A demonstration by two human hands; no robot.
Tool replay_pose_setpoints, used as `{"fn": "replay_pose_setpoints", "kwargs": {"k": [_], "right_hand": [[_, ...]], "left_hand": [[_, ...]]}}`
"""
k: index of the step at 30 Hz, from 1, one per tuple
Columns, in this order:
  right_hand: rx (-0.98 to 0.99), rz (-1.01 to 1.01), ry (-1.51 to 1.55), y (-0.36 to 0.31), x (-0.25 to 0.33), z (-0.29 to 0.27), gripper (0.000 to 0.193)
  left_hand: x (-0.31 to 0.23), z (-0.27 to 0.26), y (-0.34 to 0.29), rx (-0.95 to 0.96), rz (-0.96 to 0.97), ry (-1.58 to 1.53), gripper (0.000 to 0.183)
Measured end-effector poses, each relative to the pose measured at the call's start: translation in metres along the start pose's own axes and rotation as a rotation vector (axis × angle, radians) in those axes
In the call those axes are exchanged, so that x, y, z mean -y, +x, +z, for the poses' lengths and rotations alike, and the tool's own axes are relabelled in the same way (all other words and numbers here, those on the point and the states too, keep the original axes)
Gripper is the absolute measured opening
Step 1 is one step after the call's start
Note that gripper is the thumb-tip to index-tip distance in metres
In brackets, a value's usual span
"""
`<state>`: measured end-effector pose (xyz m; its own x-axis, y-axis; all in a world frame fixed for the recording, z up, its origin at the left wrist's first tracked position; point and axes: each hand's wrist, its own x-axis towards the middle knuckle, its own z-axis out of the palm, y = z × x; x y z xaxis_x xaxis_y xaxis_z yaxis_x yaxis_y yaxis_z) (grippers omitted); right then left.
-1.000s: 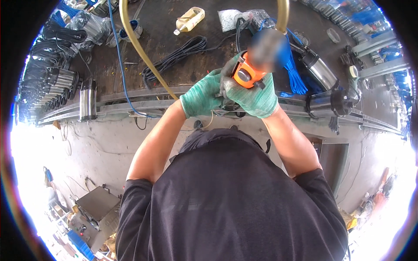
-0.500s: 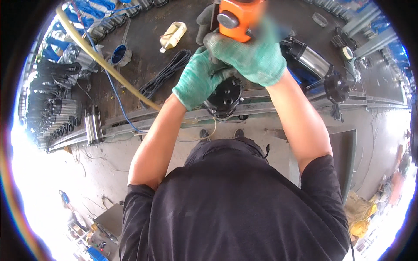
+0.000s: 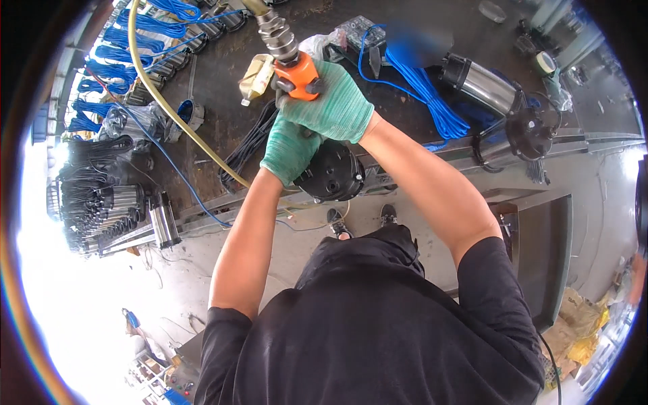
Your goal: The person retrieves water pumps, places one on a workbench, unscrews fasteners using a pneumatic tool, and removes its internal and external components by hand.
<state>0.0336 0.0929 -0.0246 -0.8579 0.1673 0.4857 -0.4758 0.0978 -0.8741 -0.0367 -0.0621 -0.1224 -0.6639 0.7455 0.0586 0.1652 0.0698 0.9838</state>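
Note:
My right hand (image 3: 331,101), in a green knit glove, is closed around an orange air tool (image 3: 299,79). A ribbed metal coupling (image 3: 278,39) sticks up from the tool's far end. Just below and nearer to me is my left hand (image 3: 290,150), gloved too. It looks curled closed, but the right hand covers most of its fingers, so what it grips is hidden. Beside my left hand stands a black round pump end (image 3: 337,173) with bolt holes, at the bench's front edge. The tool's working tip is out of sight.
A yellowish hose (image 3: 155,94) and thin blue line cross the bench (image 3: 216,64) at left. Nearby are a pale yellow bottle (image 3: 257,79) and coiled black cable (image 3: 246,152). At right lie a blue cable coil (image 3: 432,101) and a steel pump (image 3: 489,88). Several steel pumps line the left.
Both hands and the orange tool have shifted left in view. The tool has turned, bringing its metal coupling into sight. The blue cable coil at right is now uncovered.

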Motion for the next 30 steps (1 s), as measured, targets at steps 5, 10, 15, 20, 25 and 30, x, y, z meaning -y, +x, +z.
{"fn": "replay_pose_setpoints", "kwargs": {"k": [5, 10, 15, 20, 25, 30], "right_hand": [[0.0, 0.082, -0.16, 0.007, -0.004, -0.002, 0.038], [0.11, 0.032, -0.128, 0.006, -0.007, -0.008, 0.038], [0.264, 0.033, -0.013, 0.007, 0.001, -0.015, 0.035], [0.258, 0.045, -0.054, 0.004, -0.001, -0.019, 0.032], [0.147, 0.033, -0.069, -0.002, -0.005, -0.023, 0.029], [0.156, 0.006, -0.183, 0.002, -0.005, -0.017, 0.035]], "left_hand": [[-0.034, 0.007, 0.003, 0.081, 0.117, 0.657, 0.04], [-0.033, 0.003, 0.007, 0.16, 0.173, 1.079, 0.045], [0.012, -0.013, 0.002, 0.102, 0.195, 0.555, 0.045], [-0.026, -0.01, 0.01, 0.256, 0.287, 0.721, 0.052], [-0.035, -0.004, 0.015, 0.253, 0.092, 0.614, 0.045], [-0.035, -0.009, 0.016, 0.272, 0.084, 0.61, 0.044]]}}
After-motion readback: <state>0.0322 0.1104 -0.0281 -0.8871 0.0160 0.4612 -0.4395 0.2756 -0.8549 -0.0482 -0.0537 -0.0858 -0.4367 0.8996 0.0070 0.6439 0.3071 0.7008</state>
